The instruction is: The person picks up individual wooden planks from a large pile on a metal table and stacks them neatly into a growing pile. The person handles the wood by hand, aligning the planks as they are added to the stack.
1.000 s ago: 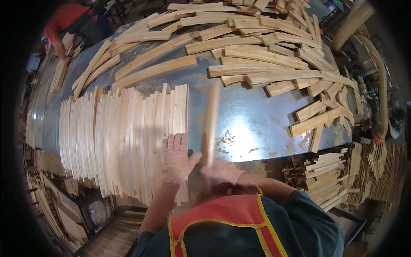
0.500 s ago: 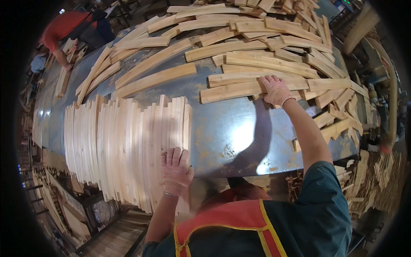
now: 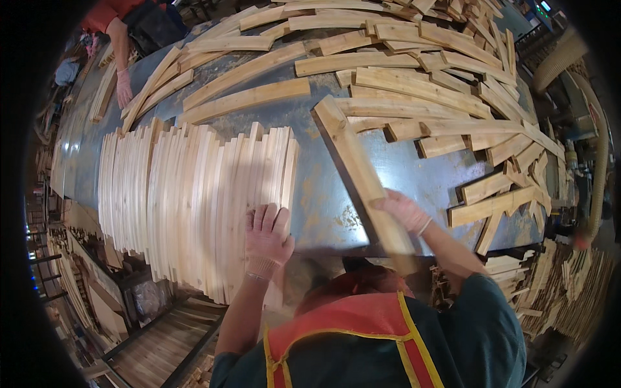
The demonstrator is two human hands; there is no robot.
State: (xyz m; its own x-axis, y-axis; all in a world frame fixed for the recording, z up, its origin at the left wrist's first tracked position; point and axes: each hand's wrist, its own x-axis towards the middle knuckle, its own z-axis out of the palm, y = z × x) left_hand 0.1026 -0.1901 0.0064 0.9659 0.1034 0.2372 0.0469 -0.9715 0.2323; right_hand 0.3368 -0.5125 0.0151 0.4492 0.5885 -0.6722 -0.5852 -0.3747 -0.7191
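Pink-gloved, the right hand [image 3: 403, 211] grips one plank [image 3: 352, 154].

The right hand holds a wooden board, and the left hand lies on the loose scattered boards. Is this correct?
Not quite: the head view shows the left hand on the row of packed strips. The right hand does hold a wooden board.

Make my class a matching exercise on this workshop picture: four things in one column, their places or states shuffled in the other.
Column one
1. Left hand in a pale pink glove
2. Right hand in a pale pink glove
3. Row of pale, narrow wooden strips
4. Red apron with yellow edging

Column two
A. Gripping a long wooden plank
B. Worn over a dark green shirt
C. Laid over the strips' right end
D. On the grey metal table

Pairs: 1-C, 2-A, 3-D, 4-B
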